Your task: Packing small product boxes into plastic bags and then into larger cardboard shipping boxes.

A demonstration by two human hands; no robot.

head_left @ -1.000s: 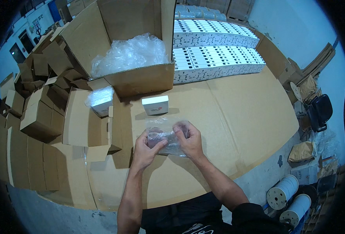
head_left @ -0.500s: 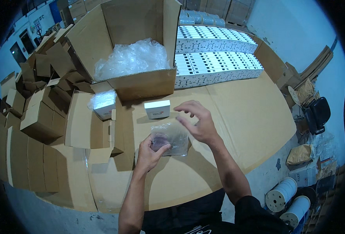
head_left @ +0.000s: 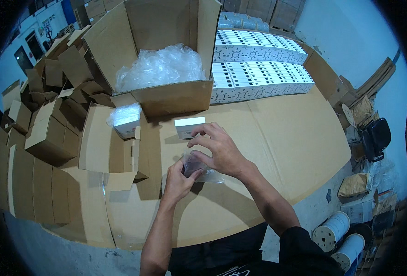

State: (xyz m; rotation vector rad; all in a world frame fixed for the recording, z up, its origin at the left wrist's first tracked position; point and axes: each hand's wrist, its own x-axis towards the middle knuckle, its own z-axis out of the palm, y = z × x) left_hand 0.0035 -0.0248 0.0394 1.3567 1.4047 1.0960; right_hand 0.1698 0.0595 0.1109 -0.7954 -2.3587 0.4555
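Note:
My left hand (head_left: 179, 179) pinches a clear plastic bag (head_left: 210, 176) by its left side, just above the cardboard-covered table. Over the bag's upper part reaches my right hand (head_left: 218, 151), its fingers curved and apart, the thumb close to the film. Whether that thumb touches the plastic I cannot tell. A small white box (head_left: 188, 128) stands right behind the bag, partly covered by my right fingers.
Left of my hands sits an open carton (head_left: 95, 147) with a plastic-wrapped white box (head_left: 126, 120). Behind it, a large carton (head_left: 173, 99) holds crumpled clear plastic bags (head_left: 159, 69). Rows of white boxes (head_left: 263, 87) line the back right. Empty cartons (head_left: 51, 142) crowd the left.
My right hand has moved left, from beside the bag to over it. The bag, spread flat before, is now partly folded or hidden under that hand.

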